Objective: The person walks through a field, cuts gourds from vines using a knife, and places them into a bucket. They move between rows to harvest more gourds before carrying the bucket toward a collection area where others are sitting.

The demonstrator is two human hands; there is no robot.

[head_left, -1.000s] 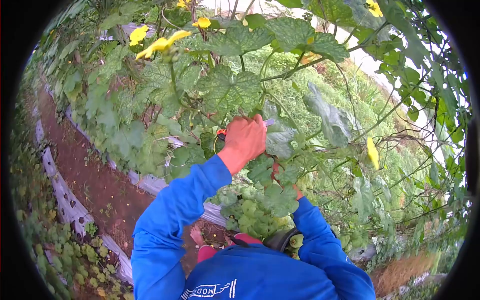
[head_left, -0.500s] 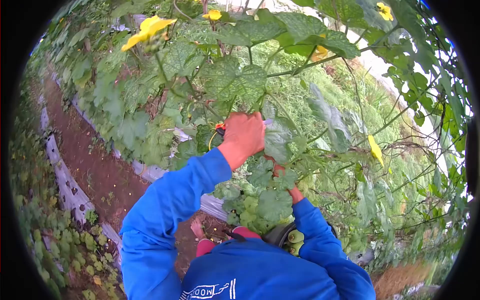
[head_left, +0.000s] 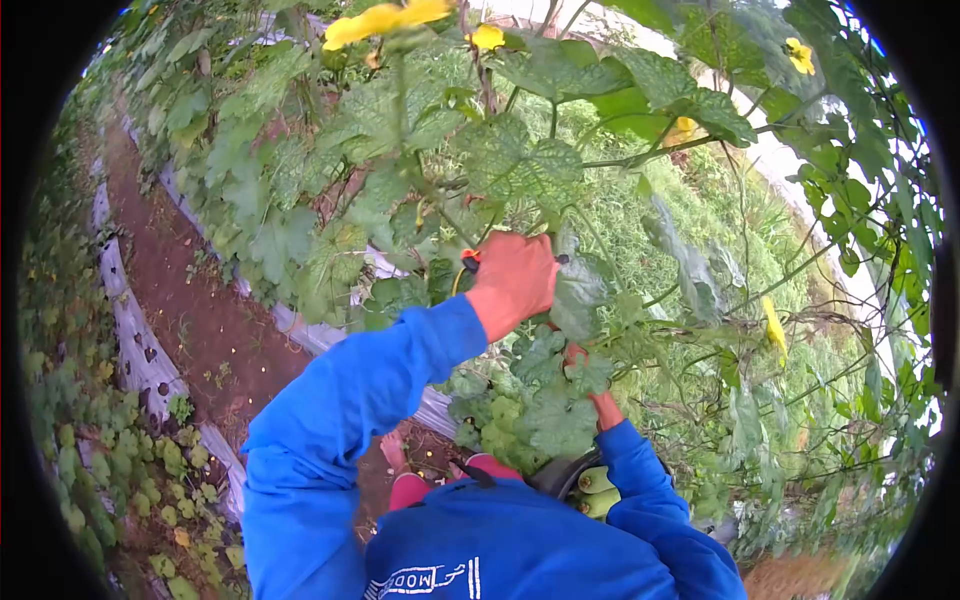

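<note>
My left hand [head_left: 515,284] is closed in a fist among the vine leaves, in the middle of the view. Out of the fist, on the left, sticks the orange and black end of a small tool [head_left: 470,260], with a thin yellow loop hanging beside it. A dark tip shows on the fist's other side; the rest of the tool is hidden. Lower and to the right, my right hand [head_left: 577,358] is mostly covered by broad green leaves [head_left: 560,412]. Its fingers and anything in them cannot be made out.
A dark bucket [head_left: 553,478] holding pale green gourds [head_left: 597,482] stands against my body. Yellow flowers [head_left: 775,328] and vine stems [head_left: 700,143] hang around and above. At left, a dirt path [head_left: 190,300] runs between strips of plastic sheeting [head_left: 140,330].
The view has shifted, so the plants and both hands sit slightly further right and lower. My left fist has turned a little, and the pale end beside it now looks dark.
</note>
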